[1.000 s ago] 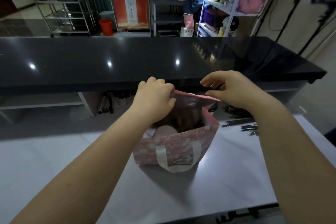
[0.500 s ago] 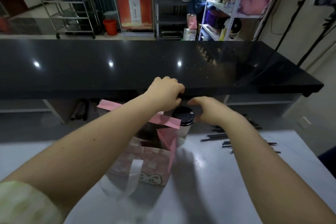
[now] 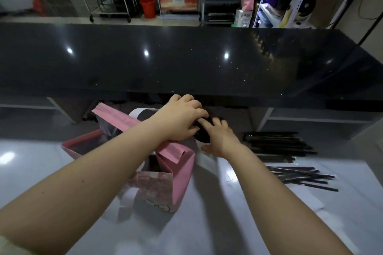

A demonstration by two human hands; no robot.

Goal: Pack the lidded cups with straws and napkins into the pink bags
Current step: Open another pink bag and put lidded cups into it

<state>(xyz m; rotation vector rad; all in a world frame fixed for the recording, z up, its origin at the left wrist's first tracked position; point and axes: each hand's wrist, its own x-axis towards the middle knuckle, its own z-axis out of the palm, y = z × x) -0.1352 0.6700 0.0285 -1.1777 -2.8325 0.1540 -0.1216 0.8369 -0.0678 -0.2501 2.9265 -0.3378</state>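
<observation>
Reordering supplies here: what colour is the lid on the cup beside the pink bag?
Black. The lid shows best in the head view, partly covered.

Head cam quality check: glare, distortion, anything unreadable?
Head view: three lamp glints on the black counter, a glare patch on the white table at far left; wide-angle bows the counter edge; the lidded cup between left hand and right hand sits in shadow, detail lost.

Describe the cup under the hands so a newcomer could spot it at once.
On the white worktop, below the long black counter, stands an open pink bag. Between it and the black straws sits the lidded cup: white, black lid, gripped by the left hand and right hand.
</observation>
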